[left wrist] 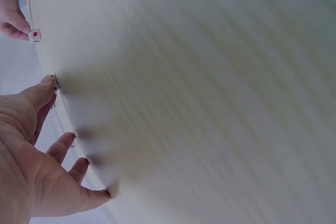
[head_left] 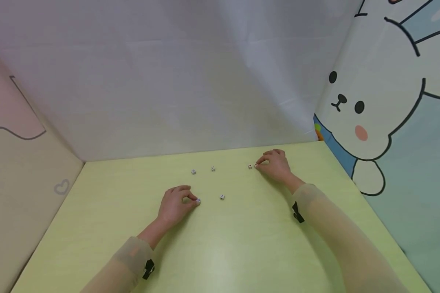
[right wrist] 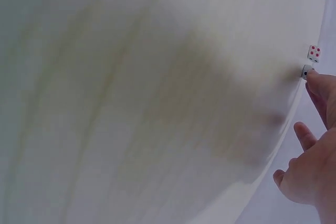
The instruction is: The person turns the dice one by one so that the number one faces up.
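Between thumb and index finger, the left hand [head_left: 175, 206] pinches a small white die [head_left: 198, 200] at the tabletop. Its other fingertips touch the table in the left wrist view. Farther back on the right, the right hand [head_left: 276, 166] pinches another white die [head_left: 256, 165] the same way. Just left of that one sits a die with red pips [right wrist: 314, 53], a narrow gap apart. A loose die [head_left: 222, 197] lies to the right of the left hand. Two more, a left die [head_left: 193, 171] and a right die [head_left: 213, 168], lie behind it.
The dice are on a pale yellow table [head_left: 220, 252]. A white cloth wall [head_left: 168, 89] rises along its back edge. Printed panels stand at both sides, the right panel [head_left: 407, 162] showing a cartoon rabbit.
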A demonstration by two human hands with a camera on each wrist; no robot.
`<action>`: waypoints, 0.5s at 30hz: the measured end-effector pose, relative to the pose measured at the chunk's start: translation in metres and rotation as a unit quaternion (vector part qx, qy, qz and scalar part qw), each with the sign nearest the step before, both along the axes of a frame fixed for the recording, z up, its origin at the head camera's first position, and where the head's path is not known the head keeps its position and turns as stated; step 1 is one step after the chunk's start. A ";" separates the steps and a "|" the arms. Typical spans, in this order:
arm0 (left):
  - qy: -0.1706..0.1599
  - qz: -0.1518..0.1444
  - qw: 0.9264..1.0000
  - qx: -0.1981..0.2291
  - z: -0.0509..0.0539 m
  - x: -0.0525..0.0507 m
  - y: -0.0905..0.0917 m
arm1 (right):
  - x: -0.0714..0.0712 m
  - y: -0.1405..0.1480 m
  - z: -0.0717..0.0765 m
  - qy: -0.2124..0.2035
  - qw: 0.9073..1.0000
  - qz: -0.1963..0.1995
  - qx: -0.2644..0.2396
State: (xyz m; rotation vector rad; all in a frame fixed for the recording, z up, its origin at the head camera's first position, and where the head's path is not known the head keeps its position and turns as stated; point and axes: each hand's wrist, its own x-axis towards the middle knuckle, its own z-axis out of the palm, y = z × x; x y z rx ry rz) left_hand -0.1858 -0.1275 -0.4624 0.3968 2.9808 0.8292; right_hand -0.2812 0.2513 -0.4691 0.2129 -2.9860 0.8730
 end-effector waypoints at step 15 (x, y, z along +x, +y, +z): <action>0.009 -0.004 1.000 -0.006 0.001 -0.002 0.000 | 0.008 0.012 0.026 0.047 0.999 0.004 -0.028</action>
